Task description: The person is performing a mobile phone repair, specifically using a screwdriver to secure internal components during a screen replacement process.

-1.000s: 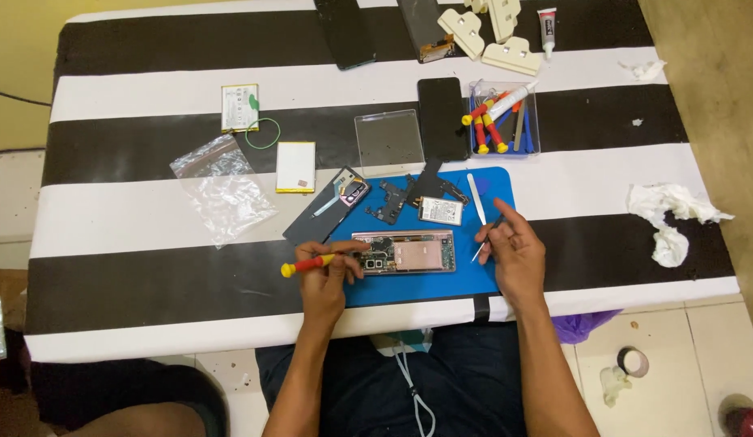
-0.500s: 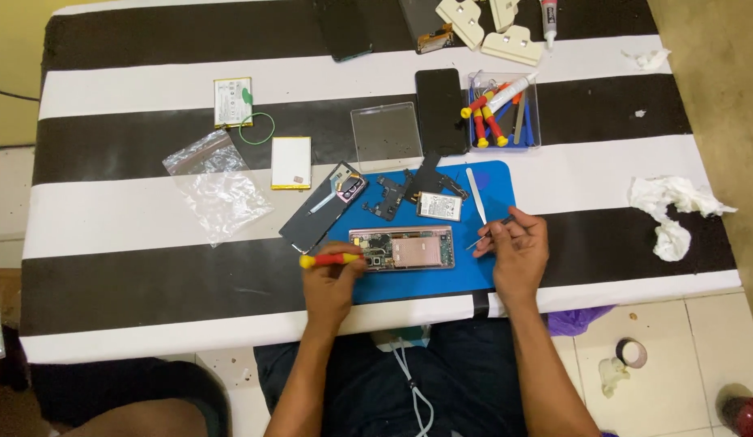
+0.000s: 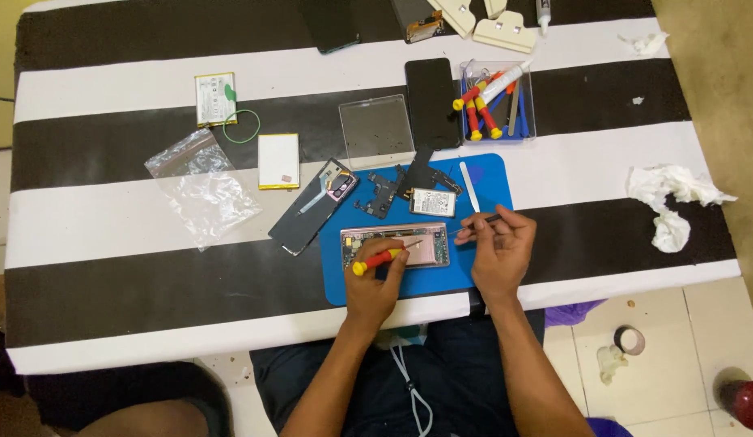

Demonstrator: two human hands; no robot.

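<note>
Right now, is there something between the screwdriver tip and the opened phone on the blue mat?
Nothing visible. The left hand holds the red-and-yellow screwdriver with its tip over the opened phone; the right hand works beside.

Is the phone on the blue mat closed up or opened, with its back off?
Opened. The phone lies on the blue mat with its inner parts bare; the left hand holds a screwdriver over it, and loose parts lie beside it.

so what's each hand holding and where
Left hand grips the red-and-yellow screwdriver by its handle. Right hand pinches thin dark tweezers near their rear end.
</note>
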